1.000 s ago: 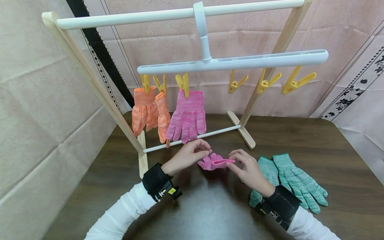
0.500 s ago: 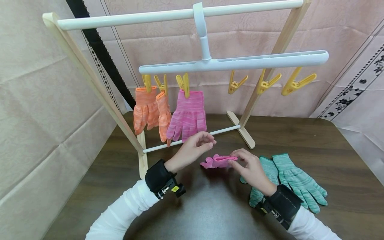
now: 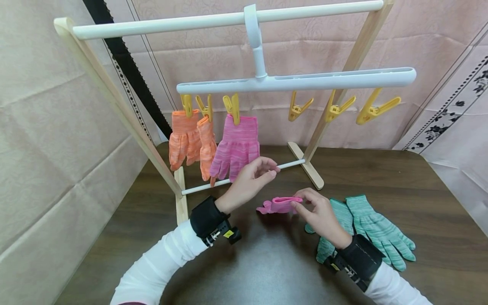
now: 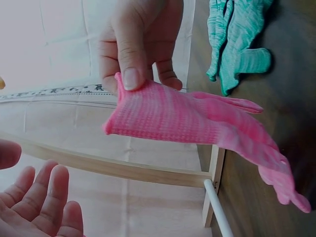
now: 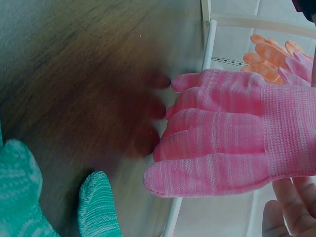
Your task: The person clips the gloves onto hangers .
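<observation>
My right hand (image 3: 318, 214) pinches a pink knit glove (image 3: 282, 205) at its cuff, with the thumb on the near side. In the left wrist view the glove (image 4: 168, 116) hangs sideways from that grip, its fingers drooping away from the cuff. The right wrist view shows its glove fingers (image 5: 212, 143) above the table. My left hand (image 3: 253, 180) holds nothing; its fingers are loosely bent. It is raised above and left of the pink glove, overlapping the bottom of a hanging magenta glove (image 3: 239, 142).
A light blue hanger (image 3: 297, 82) hangs from a rack's white rod (image 3: 171, 24). Yellow clothespins (image 3: 334, 111) dangle at its right; others hold orange gloves (image 3: 184, 140) and the magenta one. Teal gloves (image 3: 381, 228) lie on the table (image 3: 244, 271) at right. Wooden rack legs stand both sides.
My left hand has left the pink glove and moved up and right, toward the hanging magenta glove. My right hand keeps its pinch on the pink glove, which has shifted slightly right.
</observation>
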### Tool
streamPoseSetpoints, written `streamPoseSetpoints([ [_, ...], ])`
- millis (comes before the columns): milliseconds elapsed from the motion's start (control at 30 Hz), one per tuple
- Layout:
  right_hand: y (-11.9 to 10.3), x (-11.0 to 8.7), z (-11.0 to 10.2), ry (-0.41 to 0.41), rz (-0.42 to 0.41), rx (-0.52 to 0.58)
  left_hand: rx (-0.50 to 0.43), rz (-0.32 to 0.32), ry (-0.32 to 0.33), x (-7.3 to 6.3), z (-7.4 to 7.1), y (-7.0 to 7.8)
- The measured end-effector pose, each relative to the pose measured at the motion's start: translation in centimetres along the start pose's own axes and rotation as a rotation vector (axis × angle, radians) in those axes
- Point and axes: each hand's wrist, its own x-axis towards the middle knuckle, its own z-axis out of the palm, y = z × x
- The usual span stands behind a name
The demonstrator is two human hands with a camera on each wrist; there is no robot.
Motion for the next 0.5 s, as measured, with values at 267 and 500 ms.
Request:
streamPoseSetpoints([
  [267, 0.0, -0.1, 0.0, 0.005, -0.001, 0.004, 0.015, 0.026, 0.029, 0.7, 0.1, 0.9],
  [500, -0.1, -0.1, 0.0, 0.012, 0.002, 0.014, 0.016, 0.05, 0.029, 1.3, 0.0, 1.6],
])
